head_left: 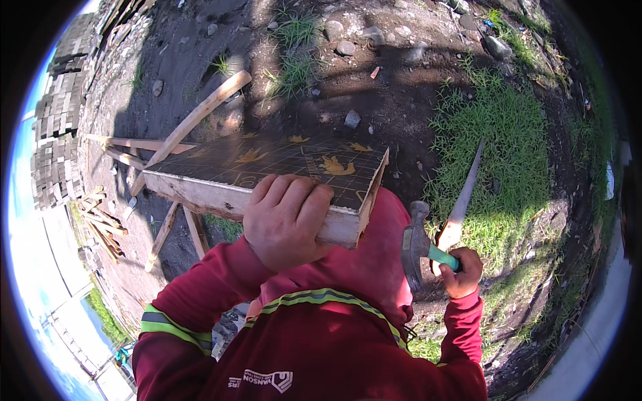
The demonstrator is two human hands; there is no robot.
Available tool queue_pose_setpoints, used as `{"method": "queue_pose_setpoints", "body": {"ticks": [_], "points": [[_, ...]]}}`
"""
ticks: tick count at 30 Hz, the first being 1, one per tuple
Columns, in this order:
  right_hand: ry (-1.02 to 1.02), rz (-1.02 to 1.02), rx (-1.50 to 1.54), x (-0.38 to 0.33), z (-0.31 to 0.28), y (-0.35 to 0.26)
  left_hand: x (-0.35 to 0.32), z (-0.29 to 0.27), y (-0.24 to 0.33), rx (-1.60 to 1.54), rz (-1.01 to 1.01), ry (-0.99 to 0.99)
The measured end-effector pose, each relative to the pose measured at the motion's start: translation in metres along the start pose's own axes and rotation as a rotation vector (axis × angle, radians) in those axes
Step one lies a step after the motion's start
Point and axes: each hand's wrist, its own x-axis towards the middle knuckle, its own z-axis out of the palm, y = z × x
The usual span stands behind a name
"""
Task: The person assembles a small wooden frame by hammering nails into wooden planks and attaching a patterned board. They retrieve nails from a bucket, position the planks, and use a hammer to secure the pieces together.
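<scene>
In front of me is a wooden panel [267,160] with a dark, printed plywood face and thick pale wooden edges. Its near end rests by my thigh, and the far left part lies by some timber legs. My left hand [287,210] is closed over its near edge, fingers on the dark face. On the right, my right hand [463,273] grips a claw hammer [418,247] by its green handle, the metal head toward my leg. Beyond the hammer, a handsaw [463,190] with a tapered blade appears to lie on the grass; its handle end is partly hidden.
A crossed timber frame [194,120] stands at the left, under and behind the panel. Loose wood pieces [100,224] lie farther left, near stacked blocks [57,127]. Stones [346,48] dot the dark soil ahead. Grass [491,120] covers ground at the right.
</scene>
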Motion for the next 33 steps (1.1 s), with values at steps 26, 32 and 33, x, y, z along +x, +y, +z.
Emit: {"method": "queue_pose_setpoints", "body": {"ticks": [26, 32, 33], "points": [[0.198, 0.479, 0.096, 0.002, 0.059, 0.073, 0.061, -0.003, -0.029, -0.012, -0.015, -0.057], [0.182, 0.248, 0.543, 0.048, 0.047, 0.011, 0.08, 0.001, -0.042, 0.038, -0.022, -0.085], [0.155, 0.262, 0.629, 0.051, 0.044, -0.001, 0.08, 0.002, -0.043, 0.034, -0.011, -0.068]]}}
